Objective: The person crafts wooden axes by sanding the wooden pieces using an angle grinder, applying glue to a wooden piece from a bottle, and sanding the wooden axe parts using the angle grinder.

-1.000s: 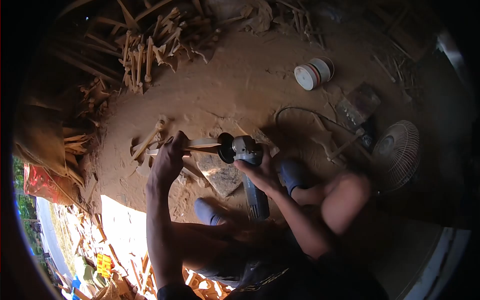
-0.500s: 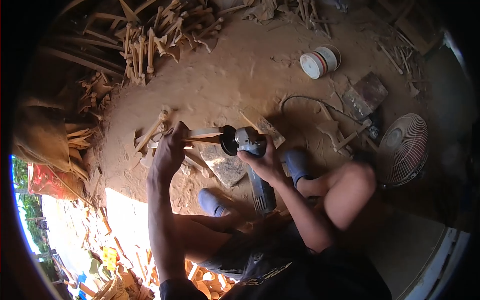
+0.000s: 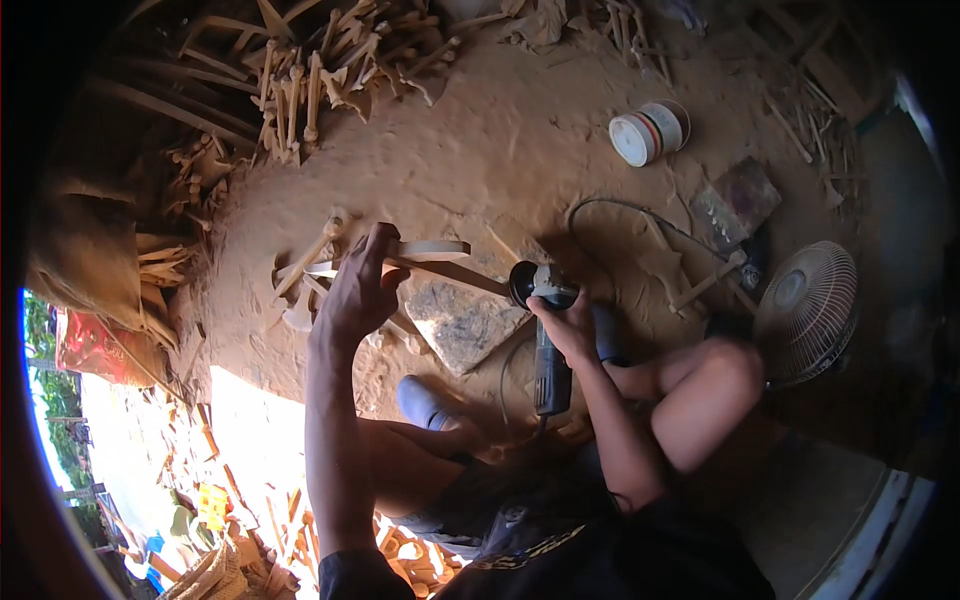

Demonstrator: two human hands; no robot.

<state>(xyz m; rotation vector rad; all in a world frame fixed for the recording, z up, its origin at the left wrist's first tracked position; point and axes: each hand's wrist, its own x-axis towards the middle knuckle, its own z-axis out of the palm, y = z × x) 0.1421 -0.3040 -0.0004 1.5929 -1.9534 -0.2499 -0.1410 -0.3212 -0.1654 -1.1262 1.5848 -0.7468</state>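
My left hand (image 3: 362, 283) is closed around a pale wooden piece (image 3: 440, 268) whose two bars stick out to the right. The upper bar is short and rounded at its end; the lower one is longer and slants down. Wrapped round the head of an angle grinder (image 3: 550, 370) is my right hand (image 3: 567, 325), with the tool's body hanging down below it. The dark disc (image 3: 521, 284) of the grinder meets the tip of the lower bar; whether it presses on it I cannot tell. Beneath the wooden piece lies a flat stone-like block (image 3: 465, 325).
Carved wooden parts (image 3: 300, 85) are heaped at the upper left, others (image 3: 318, 262) beside my left hand. A white bucket (image 3: 640, 135) lies tipped over. A fan (image 3: 808, 310) stands at right, and a cable (image 3: 630, 202) crosses the dusty ground.
The grinder has moved right, from the wooden piece's upper bar to the tip of its lower one. My left hand has turned the piece, so its bars now appear further apart.
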